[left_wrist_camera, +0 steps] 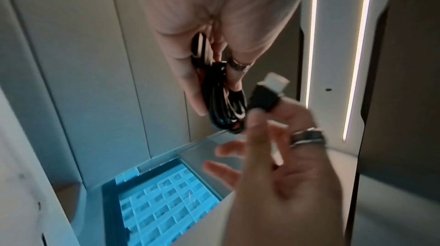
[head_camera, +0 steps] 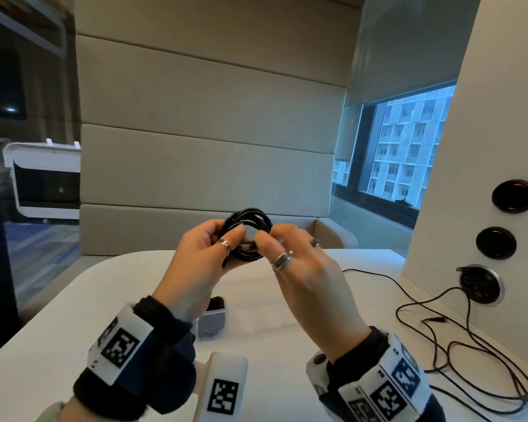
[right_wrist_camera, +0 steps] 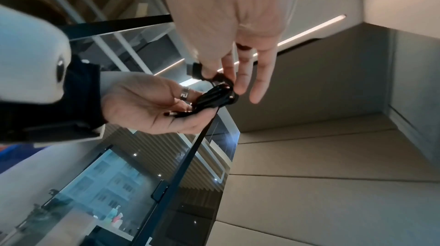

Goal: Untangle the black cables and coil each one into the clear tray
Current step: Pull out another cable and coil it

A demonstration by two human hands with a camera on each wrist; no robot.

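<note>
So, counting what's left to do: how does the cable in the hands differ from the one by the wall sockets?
The held cable is wound into a tight coil, lifted off the table, gripped by the left hand and right hand. The loose cable sprawls uncoiled on the table, untouched. Both are thin and black.

Two hands are up: the left hand (head_camera: pixel 195 263) and the right hand (head_camera: pixel 305 278). Between them is one coil (head_camera: pixel 247 233) of black cable, its turns too bunched to count. One plug (left_wrist_camera: pixel 269 94) shows at the coil's end. Loose cable (head_camera: pixel 457 339) lies on the table (head_camera: pixel 58 345) at the right; how many cables make up that tangle cannot be told. One clear tray (head_camera: pixel 211 321) sits near the left wrist. Three round sockets (head_camera: pixel 496 242) line the right wall. At least four rings (head_camera: pixel 281 259) show across the fingers.
</note>
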